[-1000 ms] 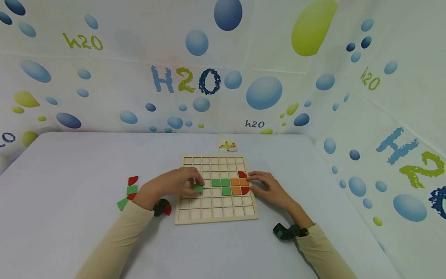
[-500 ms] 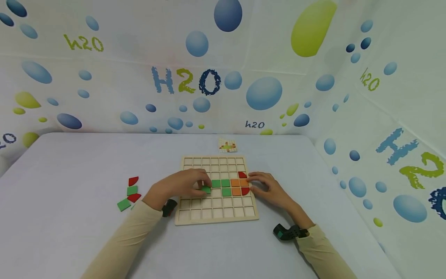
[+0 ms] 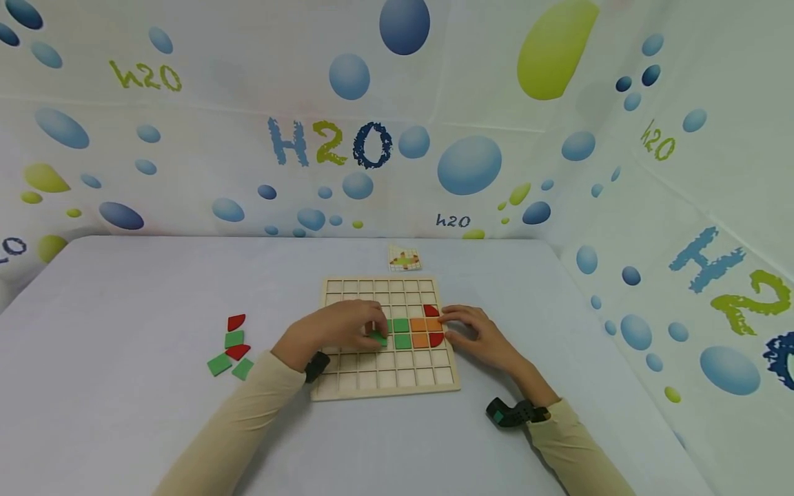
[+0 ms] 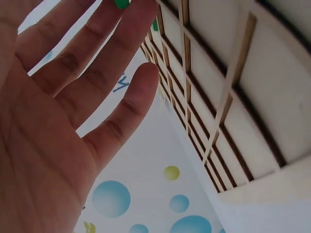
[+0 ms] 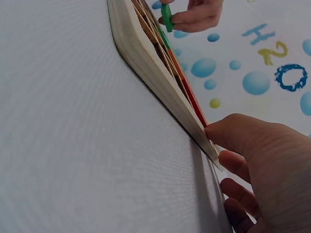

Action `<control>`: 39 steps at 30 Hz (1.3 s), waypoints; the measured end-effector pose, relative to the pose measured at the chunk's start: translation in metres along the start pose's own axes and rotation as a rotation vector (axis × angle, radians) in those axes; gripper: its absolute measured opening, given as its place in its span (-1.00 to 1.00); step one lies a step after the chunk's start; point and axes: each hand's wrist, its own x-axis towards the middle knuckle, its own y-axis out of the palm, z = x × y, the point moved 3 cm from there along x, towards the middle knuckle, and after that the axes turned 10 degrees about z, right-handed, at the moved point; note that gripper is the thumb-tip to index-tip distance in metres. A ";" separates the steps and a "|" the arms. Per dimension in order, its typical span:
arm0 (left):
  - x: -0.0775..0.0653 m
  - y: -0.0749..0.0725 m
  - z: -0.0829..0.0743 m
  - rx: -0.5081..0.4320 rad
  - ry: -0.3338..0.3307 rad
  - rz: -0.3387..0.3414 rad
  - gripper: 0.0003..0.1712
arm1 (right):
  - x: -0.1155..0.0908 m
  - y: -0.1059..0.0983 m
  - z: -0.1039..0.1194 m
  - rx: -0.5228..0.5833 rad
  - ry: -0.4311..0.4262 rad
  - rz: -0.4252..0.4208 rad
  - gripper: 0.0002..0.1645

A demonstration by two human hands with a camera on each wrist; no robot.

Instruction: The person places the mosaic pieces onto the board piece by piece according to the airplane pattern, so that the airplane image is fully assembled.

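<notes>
pinching green tile (image 3: pixel 380 339) over board (image 3: pixel 384 395) with your left hand (image 3: pixel 338 326) | your right hand (image 3: pixel 481 336) loosely spread, touching board's right edge

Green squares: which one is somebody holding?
The green square pinched by the left hand; the other green squares lie on the board or the table.

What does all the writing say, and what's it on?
On the patterned backdrop:
"H2O", big, middle
"h2O", green, upper left
"h2O", dark, low
"h2O", green, right
"H2O", big, right, O cut off
"O", left edge, rest cut off
"H2O", right wrist view
Left wrist view: letter bits, unreadable
The little card: no readable text
</notes>
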 end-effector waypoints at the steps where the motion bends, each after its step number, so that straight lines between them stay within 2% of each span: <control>1: 0.001 0.001 0.000 0.003 -0.001 0.006 -0.88 | 0.000 0.000 0.000 0.002 -0.002 -0.002 -0.64; 7: 0.001 0.003 -0.003 -0.029 0.010 0.039 -0.91 | 0.001 0.001 0.001 0.003 -0.005 0.001 -0.64; 14: -0.002 0.002 -0.004 -0.077 0.050 0.030 -0.85 | 0.000 -0.002 0.002 -0.005 -0.014 -0.008 -0.64; 18: -0.001 0.002 -0.004 -0.049 0.052 0.020 -0.85 | 0.001 -0.001 0.001 -0.008 -0.017 -0.007 -0.64; 27: 0.002 0.005 -0.003 -0.002 0.009 -0.008 -0.83 | 0.001 0.001 0.001 0.004 -0.008 -0.004 -0.64; 39: 0.003 0.006 -0.002 0.007 0.025 -0.025 -0.85 | 0.002 0.001 0.000 -0.004 -0.007 -0.007 -0.64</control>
